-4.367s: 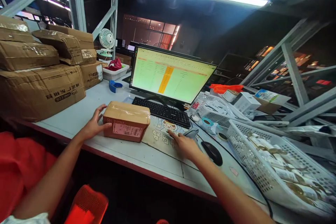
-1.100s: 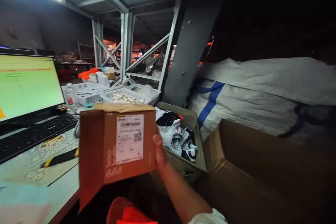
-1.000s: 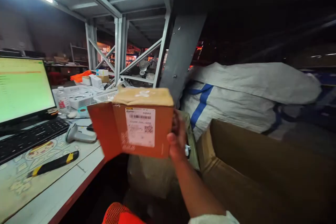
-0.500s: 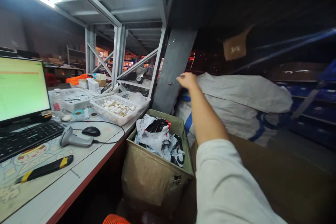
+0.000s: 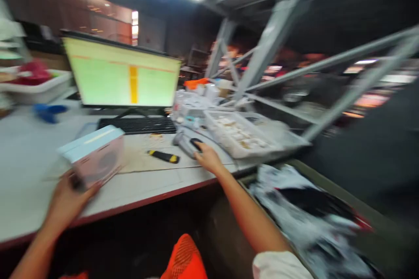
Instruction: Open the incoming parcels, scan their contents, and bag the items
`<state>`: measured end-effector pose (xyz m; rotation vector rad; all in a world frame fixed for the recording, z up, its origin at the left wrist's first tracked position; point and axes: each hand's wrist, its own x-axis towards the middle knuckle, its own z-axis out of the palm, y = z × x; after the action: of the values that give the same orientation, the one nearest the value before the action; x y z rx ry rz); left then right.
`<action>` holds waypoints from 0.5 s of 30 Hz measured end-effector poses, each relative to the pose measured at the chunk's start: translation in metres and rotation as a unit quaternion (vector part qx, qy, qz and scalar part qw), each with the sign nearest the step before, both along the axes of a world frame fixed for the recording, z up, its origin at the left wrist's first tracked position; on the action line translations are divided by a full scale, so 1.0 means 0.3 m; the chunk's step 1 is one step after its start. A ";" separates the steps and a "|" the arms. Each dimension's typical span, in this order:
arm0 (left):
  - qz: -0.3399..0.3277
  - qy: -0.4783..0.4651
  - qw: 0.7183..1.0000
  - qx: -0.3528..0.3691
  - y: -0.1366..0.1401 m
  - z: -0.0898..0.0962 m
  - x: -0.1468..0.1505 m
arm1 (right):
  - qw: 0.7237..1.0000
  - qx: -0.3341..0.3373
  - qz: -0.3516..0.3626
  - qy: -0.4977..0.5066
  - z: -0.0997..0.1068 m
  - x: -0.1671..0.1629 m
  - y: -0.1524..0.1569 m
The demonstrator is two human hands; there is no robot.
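On the left, my left hand (image 5: 70,198) grips the lower end of a pink box with a light blue side (image 5: 101,157), holding it tilted at the desk's front. My right hand (image 5: 209,157) reaches over the desk. Its thumb and fingers look apart, beside the grey barcode scanner's handle (image 5: 184,143) and at the black mouse (image 5: 195,142). Blur hides whether the fingertips press on either one. A black and yellow utility knife (image 5: 163,156) lies on the mat between my hands.
Behind are a keyboard (image 5: 137,125) and a lit monitor (image 5: 108,83). A white basket of small pieces (image 5: 240,137) stands right of the mouse. Plastic bags (image 5: 294,209) fill a bin below the desk's right end. A blue object (image 5: 49,112) lies at the left.
My view has swung left from the bin and sacks to the desk. My right hand has come from the sacks to the scanner and mouse. My left hand and the box have come into view.
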<state>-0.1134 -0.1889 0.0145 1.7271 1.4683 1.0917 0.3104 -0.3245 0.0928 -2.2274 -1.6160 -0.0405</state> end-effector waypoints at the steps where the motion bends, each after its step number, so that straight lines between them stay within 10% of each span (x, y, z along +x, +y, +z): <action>1: 0.029 -0.028 0.999 -0.017 -0.016 -0.021 -0.046 | 1.000 -0.007 0.001 0.000 -0.033 -0.001 0.039; 8: 0.024 -0.248 0.966 0.061 -0.031 -0.030 -0.075 | 0.984 -0.114 -0.060 -0.121 -0.138 0.013 0.202; 15: 0.021 -0.233 0.968 0.092 -0.018 0.001 -0.011 | 0.983 -0.138 -0.093 -0.081 -0.137 -0.040 0.309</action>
<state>-0.1168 -0.1942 0.0148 1.4265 1.1379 1.5717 0.2984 -0.2319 0.0517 -2.6450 -1.5707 -0.0524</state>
